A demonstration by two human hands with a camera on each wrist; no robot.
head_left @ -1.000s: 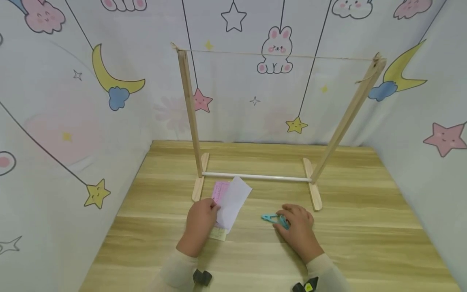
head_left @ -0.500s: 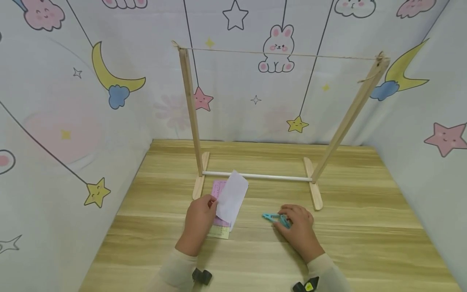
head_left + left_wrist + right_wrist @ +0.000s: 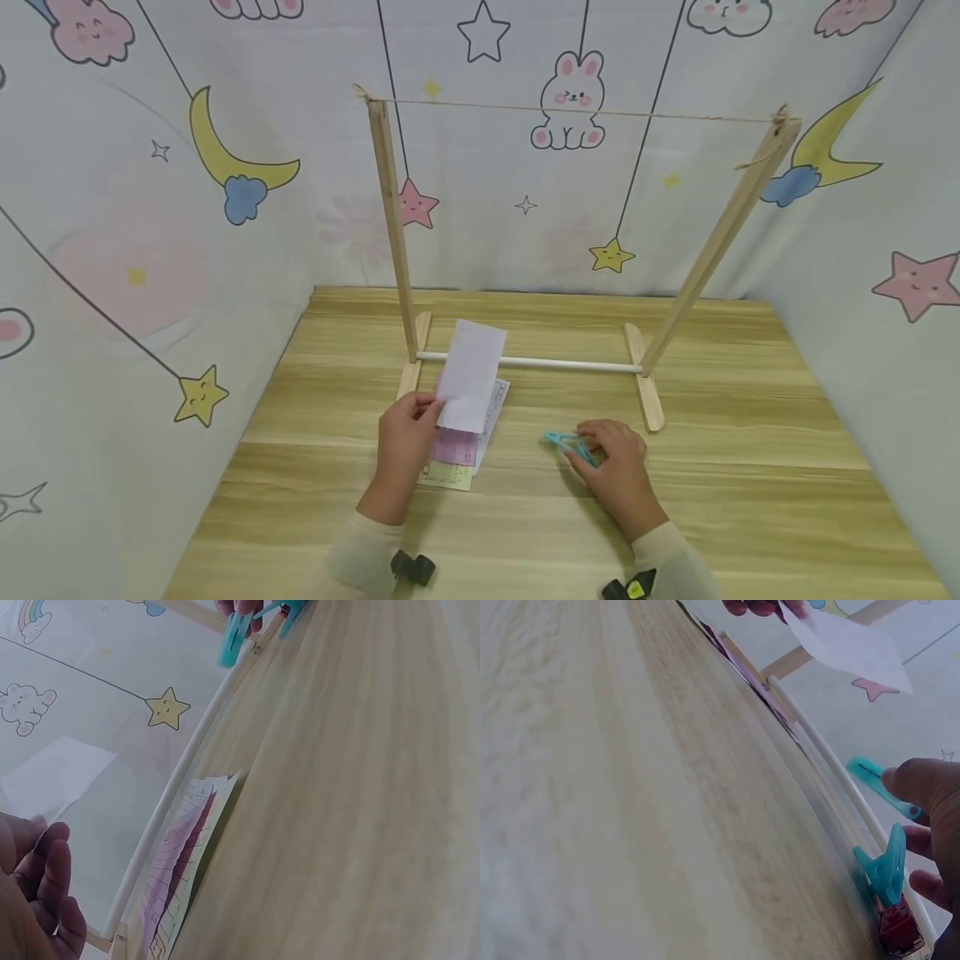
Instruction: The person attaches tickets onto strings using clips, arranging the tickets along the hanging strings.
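My left hand pinches a blank-looking white paper slip by its edge, raised over a small pile. In that pile lie a pink slip, a yellow-green slip and a white printed slip, overlapping on the table. My right hand pinches a teal clothespin between thumb and finger, just above the tabletop. Below that hand, in the right wrist view, stands a second teal clothespin, beside a dark red object largely hidden by the clothespin and fingers.
Behind both hands stands a wooden rack, with a left post, a right post, a white rod near the table and a string between the tops. Cloth walls with cartoon prints surround the wood-grain table.
My left hand has lifted the white slip up and away from the pile, uncovering the pink and printed slips. My right hand with the clothespin has barely moved.
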